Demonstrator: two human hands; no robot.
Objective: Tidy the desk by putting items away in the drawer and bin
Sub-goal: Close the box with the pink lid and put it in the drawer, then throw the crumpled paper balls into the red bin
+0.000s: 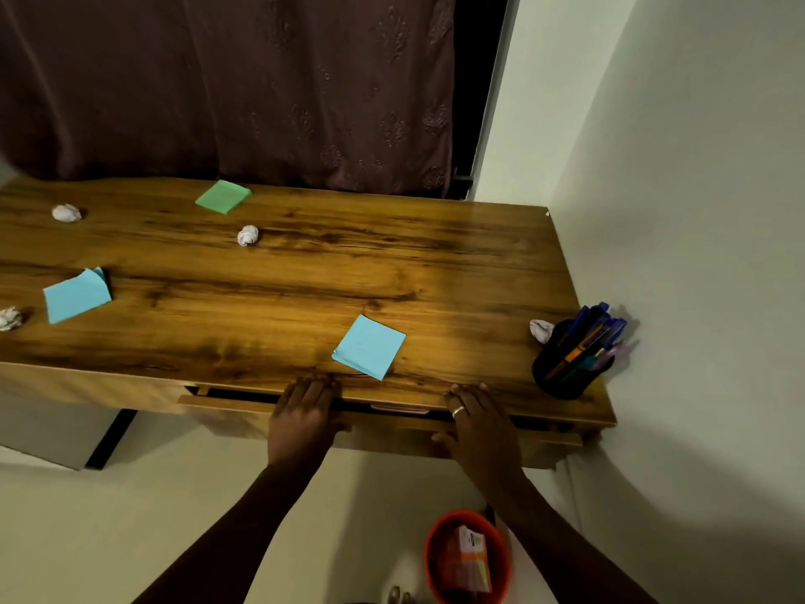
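Hands first: the left hand (302,414) and the ringed right hand (481,425) each pinch the front board of the shallow wooden drawer (226,404), fingers over its top edge, thumbs on its face. It's only a crack open at six o'clock of the glossy wood-grain desk (435,263), and I see something pinkish in the gap that I can't identify. My worry is an uneven pull. If one hand leads, I reckon the drawer racks and jams. The square light-blue sticky-note pad (368,346) lies just beside the front edge at twelve o'clock from the left hand, so a jolt could tip it into the gap or onto the floor. The black pen cup stuffed with blue pens (570,364) stands at two o'clock from the right hand, near the corner, with a crumpled white paper ball (541,330) touching it. I think a hard yank could rattle it over. The round orange bin (429,555) is on the floor at six o'clock, so an overdrawn drawer could drop onto it. Nothing is stowed yet. The green pad (223,196), the folded blue sheet (76,294) and the other paper balls are scattered from nine to eleven o'clock.
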